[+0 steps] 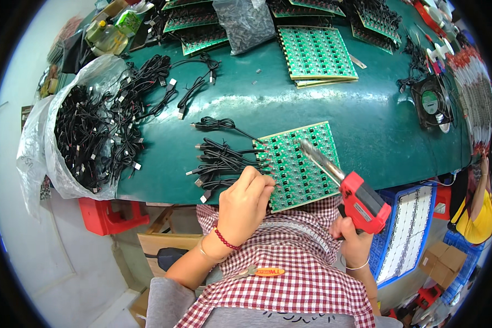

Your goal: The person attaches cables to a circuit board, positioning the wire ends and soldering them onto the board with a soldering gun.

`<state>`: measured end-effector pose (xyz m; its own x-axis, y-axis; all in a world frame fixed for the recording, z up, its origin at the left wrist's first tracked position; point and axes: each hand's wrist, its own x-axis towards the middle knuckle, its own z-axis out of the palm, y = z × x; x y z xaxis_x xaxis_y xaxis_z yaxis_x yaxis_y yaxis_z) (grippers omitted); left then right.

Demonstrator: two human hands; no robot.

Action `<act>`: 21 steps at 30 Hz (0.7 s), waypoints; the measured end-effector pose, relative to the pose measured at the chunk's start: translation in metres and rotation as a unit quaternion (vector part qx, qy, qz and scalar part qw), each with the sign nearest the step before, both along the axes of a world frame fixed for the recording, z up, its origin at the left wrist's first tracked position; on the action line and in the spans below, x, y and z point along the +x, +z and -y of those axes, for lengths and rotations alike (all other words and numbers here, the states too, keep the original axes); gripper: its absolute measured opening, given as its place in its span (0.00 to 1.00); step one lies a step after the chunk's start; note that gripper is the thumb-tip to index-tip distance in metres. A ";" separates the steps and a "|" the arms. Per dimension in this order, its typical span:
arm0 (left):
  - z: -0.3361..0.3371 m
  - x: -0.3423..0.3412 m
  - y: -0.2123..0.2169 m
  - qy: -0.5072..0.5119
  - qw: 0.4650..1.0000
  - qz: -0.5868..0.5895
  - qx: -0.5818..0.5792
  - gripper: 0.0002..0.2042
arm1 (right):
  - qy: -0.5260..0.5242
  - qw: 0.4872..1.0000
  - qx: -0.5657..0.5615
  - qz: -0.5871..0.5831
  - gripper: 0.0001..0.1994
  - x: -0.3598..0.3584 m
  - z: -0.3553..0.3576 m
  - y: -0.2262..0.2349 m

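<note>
A green circuit board panel [318,143] with rows of small black parts lies slightly turned at the table's near edge. Several bundled black USB cables [218,156] stretch out from its left side, their thin wire ends on the board's edge. My left hand [240,202] is closed in a pinch at that edge, over the nearest cables; what sits between the fingertips is hidden. In my right hand [355,243] is a red and black soldering gun [363,202], gripped by its handle. Its metal barrel slants up and left, the tip over the board's upper middle.
An open clear plastic bag [52,150] full of black cables stands on the left. More boards [318,52] are stacked at the back, beside a grey bag [244,24] of small parts. A black fan [432,101] stands far right; a red stool [112,216] is below the table.
</note>
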<state>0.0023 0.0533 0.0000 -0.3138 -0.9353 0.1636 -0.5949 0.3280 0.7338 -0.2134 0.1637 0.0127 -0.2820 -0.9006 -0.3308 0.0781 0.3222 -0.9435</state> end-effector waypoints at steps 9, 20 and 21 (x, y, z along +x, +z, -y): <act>-0.001 0.001 -0.006 0.016 0.998 0.049 -0.020 0.03 | 0.051 0.997 0.031 0.043 0.11 -0.025 -0.059 -0.023; -0.004 -0.001 -0.009 0.017 0.996 0.057 -0.059 0.05 | 0.082 0.995 0.038 -0.038 0.11 -0.024 -0.070 -0.040; -0.005 -0.001 -0.008 0.017 0.996 0.057 -0.062 0.05 | 0.098 0.993 0.033 -0.062 0.12 -0.023 -0.066 -0.038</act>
<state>0.0011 0.0582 -0.0079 -0.3059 -0.9203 0.2439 -0.6846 0.3906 0.6154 -0.2365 0.2298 -0.0249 -0.1449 -0.9196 -0.3651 -0.1071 0.3814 -0.9182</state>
